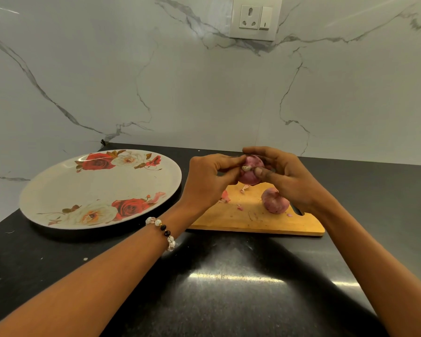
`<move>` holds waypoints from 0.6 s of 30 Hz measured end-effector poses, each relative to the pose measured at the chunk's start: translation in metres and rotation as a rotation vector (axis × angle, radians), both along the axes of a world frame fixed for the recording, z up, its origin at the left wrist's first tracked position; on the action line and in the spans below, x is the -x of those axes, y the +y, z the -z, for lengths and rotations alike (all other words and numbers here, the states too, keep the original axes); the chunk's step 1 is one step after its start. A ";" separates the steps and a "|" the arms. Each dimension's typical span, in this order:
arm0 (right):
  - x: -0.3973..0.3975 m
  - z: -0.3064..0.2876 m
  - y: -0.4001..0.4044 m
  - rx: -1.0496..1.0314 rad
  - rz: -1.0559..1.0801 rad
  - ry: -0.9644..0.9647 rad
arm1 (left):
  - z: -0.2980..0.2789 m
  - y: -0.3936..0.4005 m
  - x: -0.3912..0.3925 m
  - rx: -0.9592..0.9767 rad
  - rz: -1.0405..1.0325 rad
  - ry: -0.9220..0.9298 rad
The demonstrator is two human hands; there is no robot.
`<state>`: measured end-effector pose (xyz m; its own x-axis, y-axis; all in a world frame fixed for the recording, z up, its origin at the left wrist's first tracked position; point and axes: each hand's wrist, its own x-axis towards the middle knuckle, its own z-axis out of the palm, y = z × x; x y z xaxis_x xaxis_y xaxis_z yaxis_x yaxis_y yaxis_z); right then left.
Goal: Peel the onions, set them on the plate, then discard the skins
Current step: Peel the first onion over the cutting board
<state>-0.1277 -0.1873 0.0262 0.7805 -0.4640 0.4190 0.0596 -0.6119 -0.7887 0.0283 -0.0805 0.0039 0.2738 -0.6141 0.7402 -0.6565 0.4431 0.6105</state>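
Both forearms in from 6 o'clock, converging above the wooden cutting board (253,221) at roughly 3 o'clock of frame centre.

Left hand (210,183): back of hand toward camera, fingers curled inward, thumb and fingertips pinching at the root end of the held onion (252,170). Beaded bracelet (162,231) on that wrist.

Right hand (281,175): cupped round the far and right side of the same onion, index finger arched over its top, thumb pressed against its near face just beside the pale root tuft. Both hands gripping; onion lifted clear of the board, purple skin mostly on.

1 second onion (275,200) resting on the board, at 5 o'clock of the held one, partly hidden behind the right wrist, skin on.

Several small skin scraps (225,197) scattered on the board, under and near the left hand.

Floral plate (58,188) on the black countertop (229,300), at 9 o'clock of the board, just beside its left end; bare of onions.

Marble-veined backsplash (180,93) behind; socket and switch plate (255,18) at 12 o'clock.
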 end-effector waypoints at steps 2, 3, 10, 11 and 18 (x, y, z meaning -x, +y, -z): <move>0.000 0.000 0.000 0.010 0.002 0.002 | 0.000 0.000 0.001 -0.034 0.014 0.087; 0.000 0.000 0.001 0.007 0.000 0.004 | -0.001 0.001 0.001 -0.053 0.023 0.127; 0.000 0.000 0.003 -0.011 -0.025 0.030 | -0.003 0.004 0.007 -0.107 0.005 0.187; 0.000 0.000 0.002 0.000 -0.018 0.031 | -0.003 0.004 0.007 -0.107 -0.006 0.183; -0.003 0.002 0.003 0.007 -0.011 0.020 | -0.003 0.003 0.002 -0.102 -0.130 0.154</move>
